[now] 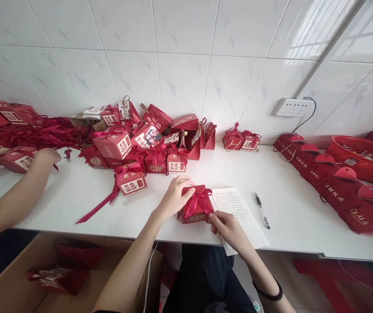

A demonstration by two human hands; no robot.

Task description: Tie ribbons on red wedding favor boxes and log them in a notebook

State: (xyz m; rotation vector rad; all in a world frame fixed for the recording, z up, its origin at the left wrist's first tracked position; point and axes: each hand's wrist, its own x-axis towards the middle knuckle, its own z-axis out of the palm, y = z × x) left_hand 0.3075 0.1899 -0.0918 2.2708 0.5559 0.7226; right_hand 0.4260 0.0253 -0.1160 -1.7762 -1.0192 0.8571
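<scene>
Clock positions are relative to the held box (196, 217), at the near edge of the table (303, 208). Right hand (223, 224): thumb and forefinger pinch, apparently on the ribbon tail. Bow (199, 201): apparently formed. Left hand (177, 194): thumb parted from fingers, gripping the box. 9 o'clock: bowed box (132, 185), long end loose. 11 o'clock: box pile (153, 134), some seemingly unbowed, apparently unfinished.
</scene>
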